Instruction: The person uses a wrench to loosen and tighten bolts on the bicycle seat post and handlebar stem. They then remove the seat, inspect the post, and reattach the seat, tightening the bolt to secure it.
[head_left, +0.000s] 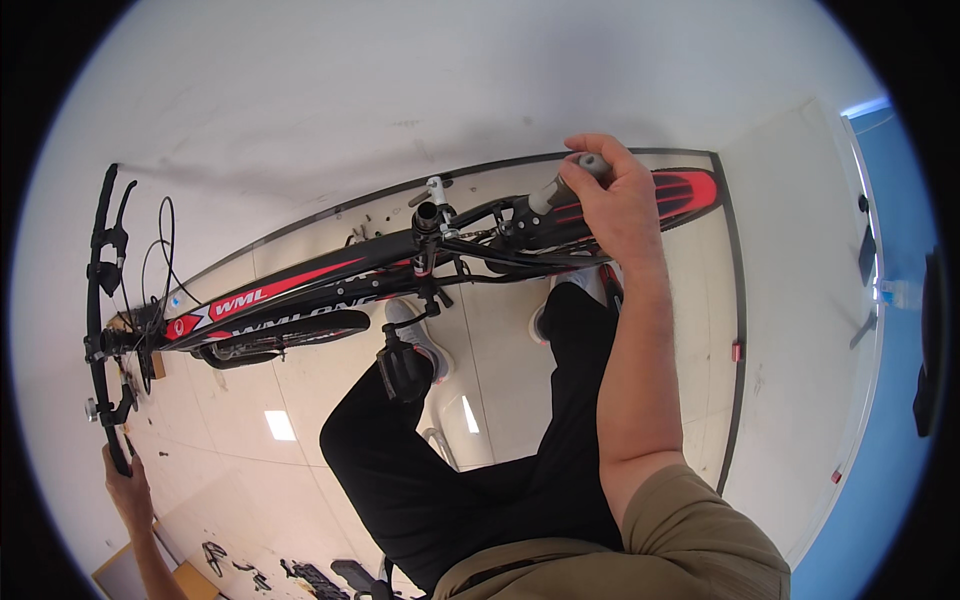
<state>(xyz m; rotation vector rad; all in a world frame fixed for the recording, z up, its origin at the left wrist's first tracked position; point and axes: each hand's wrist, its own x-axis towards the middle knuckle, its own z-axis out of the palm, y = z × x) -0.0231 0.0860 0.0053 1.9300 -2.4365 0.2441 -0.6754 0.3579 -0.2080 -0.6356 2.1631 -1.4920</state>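
Observation:
A black, red and white bicycle [300, 283] stretches across the view, its handlebar [97, 290] on the left and its red-and-black rear mudguard [685, 192] on the right. My left hand [130, 492] is closed around the near end of the handlebar, by the brake lever. My right hand [618, 200] grips a thick grey tool handle [565, 187] above the front part of the mudguard. Whatever tip the handle has is hidden. The bare seat tube [427, 216] has no saddle on it. A black pedal [403, 372] hangs near my left knee.
The bicycle stands close along a white wall [450, 70]. Small dark parts [360, 232] lie on the pale floor beyond the frame. Several black parts [315, 578] lie at the lower left near a cardboard box [190, 580]. My legs and shoes [425, 335] are beside the frame.

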